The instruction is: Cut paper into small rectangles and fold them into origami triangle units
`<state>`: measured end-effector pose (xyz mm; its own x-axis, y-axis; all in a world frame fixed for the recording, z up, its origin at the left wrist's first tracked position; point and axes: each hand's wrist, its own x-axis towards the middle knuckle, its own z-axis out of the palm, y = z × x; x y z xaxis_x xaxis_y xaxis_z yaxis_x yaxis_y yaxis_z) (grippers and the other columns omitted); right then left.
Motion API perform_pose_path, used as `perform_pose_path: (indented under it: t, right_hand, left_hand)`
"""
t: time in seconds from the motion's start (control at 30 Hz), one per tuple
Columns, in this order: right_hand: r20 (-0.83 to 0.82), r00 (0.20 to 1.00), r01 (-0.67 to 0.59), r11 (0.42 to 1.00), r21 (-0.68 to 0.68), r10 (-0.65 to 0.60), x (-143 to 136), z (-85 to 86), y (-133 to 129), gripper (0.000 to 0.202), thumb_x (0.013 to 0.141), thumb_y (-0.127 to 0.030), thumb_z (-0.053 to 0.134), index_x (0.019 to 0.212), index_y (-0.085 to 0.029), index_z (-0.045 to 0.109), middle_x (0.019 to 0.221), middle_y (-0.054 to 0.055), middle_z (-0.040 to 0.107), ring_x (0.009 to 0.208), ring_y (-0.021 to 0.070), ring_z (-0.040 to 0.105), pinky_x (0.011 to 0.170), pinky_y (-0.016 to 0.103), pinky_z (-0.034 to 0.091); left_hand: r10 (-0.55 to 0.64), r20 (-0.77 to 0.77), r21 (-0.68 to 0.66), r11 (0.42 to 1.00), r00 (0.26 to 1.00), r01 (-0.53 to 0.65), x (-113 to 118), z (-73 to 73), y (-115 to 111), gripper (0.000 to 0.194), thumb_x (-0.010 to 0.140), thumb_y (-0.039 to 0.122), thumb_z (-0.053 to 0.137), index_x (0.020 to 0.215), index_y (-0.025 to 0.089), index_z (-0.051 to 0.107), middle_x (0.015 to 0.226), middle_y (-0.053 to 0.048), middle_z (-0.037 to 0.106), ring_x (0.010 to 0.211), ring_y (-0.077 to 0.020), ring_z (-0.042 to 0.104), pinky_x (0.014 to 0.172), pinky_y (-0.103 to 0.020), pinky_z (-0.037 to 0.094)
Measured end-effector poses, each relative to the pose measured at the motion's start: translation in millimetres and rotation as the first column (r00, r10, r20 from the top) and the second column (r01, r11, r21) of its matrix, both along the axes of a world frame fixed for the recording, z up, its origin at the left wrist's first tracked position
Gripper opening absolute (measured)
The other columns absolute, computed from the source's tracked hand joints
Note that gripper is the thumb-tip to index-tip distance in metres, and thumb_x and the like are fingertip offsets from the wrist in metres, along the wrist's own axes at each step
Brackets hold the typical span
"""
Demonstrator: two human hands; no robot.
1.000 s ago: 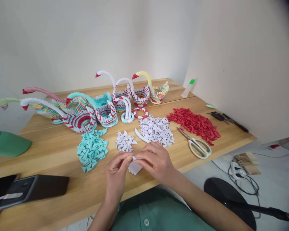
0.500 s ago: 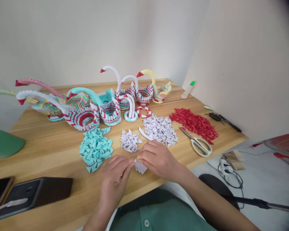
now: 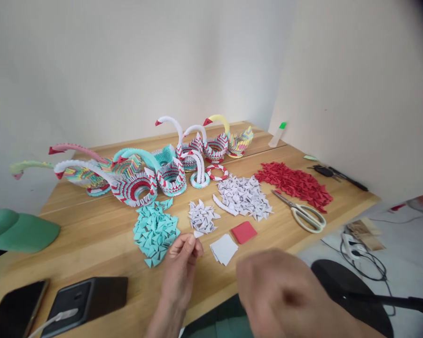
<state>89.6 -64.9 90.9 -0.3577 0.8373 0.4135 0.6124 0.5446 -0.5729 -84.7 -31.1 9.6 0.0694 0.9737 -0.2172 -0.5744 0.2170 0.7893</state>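
Hands [image 3: 181, 265] now apart, red paper [image 3: 244, 232] in view

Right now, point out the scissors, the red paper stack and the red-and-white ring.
Scissors [image 3: 301, 212]: head view, on the metal near the pivot.
Red paper stack [image 3: 244, 232]: head view, middle of the top sheet.
Red-and-white ring [image 3: 216, 178]: head view, on its near rim.

- Paper swans [image 3: 136, 188] stand behind folded-paper piles [image 3: 156, 232] on the table [image 3: 102, 230].
- Scissors [image 3: 293, 205] lie right of two paper stacks [image 3: 223, 249].
- Keys [image 3: 322, 171] lie behind the scissors.
- A phone [image 3: 19, 307] lies left of a boxy device [image 3: 107, 293].
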Motion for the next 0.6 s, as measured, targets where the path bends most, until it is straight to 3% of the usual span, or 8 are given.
perform_pose_path:
  t: [0.07, 0.17, 0.27, 0.43, 0.53, 0.6]
  right_hand:
    - [-0.132, 0.991, 0.008, 0.995, -0.096, -0.021, -2.9, -7.7, 18.2, 0.040, 0.096, -0.048, 0.049, 0.070, -0.020, 0.064, 0.063, -0.001, 0.064, 0.056, 0.0111, 0.061, 0.053, 0.022, 0.050]
    - [-0.334, 0.938, 0.016, 0.977, -0.211, -0.088, -7.6, -22.4, 34.8, 0.032, 0.088, -0.045, 0.062, 0.073, -0.017, 0.065, 0.063, 0.000, 0.063, 0.055, 0.0116, 0.059, 0.052, 0.022, 0.048]
    - [-0.396, 0.916, -0.024, 0.978, -0.206, -0.061, -8.4, -31.3, 34.8, 0.017, 0.089, -0.033, 0.063, 0.084, -0.018, 0.069, 0.072, 0.002, 0.067, 0.065, 0.0134, 0.063, 0.061, 0.024, 0.050]
    - [-0.423, 0.906, -0.061, 0.985, -0.162, -0.014, 4.3, -32.4, 24.9, 0.017, 0.091, -0.023, 0.061, 0.075, -0.019, 0.068, 0.070, 0.002, 0.067, 0.065, 0.0133, 0.061, 0.062, 0.024, 0.048]
    - [-0.432, 0.901, -0.090, 0.990, -0.111, 0.033, 15.7, -32.8, 21.6, 0.015, 0.090, -0.021, 0.062, 0.076, -0.019, 0.066, 0.068, 0.000, 0.065, 0.064, 0.0127, 0.060, 0.061, 0.023, 0.046]
    - [-0.435, 0.896, -0.136, 0.987, -0.084, 0.086, 23.3, -33.0, 19.5, 0.012, 0.089, -0.018, 0.062, 0.078, -0.019, 0.065, 0.069, 0.000, 0.064, 0.066, 0.0126, 0.060, 0.062, 0.023, 0.046]
  left_hand:
    - [-0.004, 0.010, 0.009, 1.000, 1.000, 0.004, 1.7, 1.0, -0.6, 0.027, 0.075, 0.039, 0.076, 0.064, 0.017, 0.064, 0.059, 0.002, 0.057, 0.061, -0.0107, 0.048, 0.062, -0.021, 0.040]
    - [0.008, 0.006, 0.045, 0.999, 1.000, -0.009, 7.8, 0.2, -1.3, 0.024, 0.070, 0.040, 0.080, 0.068, 0.018, 0.070, 0.059, 0.002, 0.061, 0.061, -0.0110, 0.052, 0.063, -0.022, 0.043]
    - [0.027, -0.026, 0.101, 0.995, 0.999, -0.024, 17.0, -3.3, -3.5, 0.018, 0.071, 0.037, 0.080, 0.073, 0.020, 0.074, 0.061, 0.001, 0.063, 0.061, -0.0112, 0.054, 0.063, -0.022, 0.045]
    - [0.080, -0.181, 0.259, 0.965, 0.980, -0.031, 31.4, -5.6, -13.1, 0.014, 0.080, 0.033, 0.072, 0.075, 0.021, 0.073, 0.062, 0.001, 0.063, 0.062, -0.0127, 0.056, 0.061, -0.023, 0.046]
    - [0.208, -0.405, 0.432, 0.902, 0.890, -0.014, 35.9, -2.4, -20.9, 0.011, 0.084, 0.024, 0.067, 0.075, 0.020, 0.072, 0.065, 0.001, 0.062, 0.063, -0.0128, 0.057, 0.061, -0.023, 0.045]
    - [0.324, -0.516, 0.565, 0.824, 0.793, 0.031, 38.5, 0.0, -25.9, 0.009, 0.085, 0.018, 0.064, 0.081, 0.020, 0.072, 0.068, 0.000, 0.064, 0.065, -0.0134, 0.057, 0.062, -0.023, 0.044]
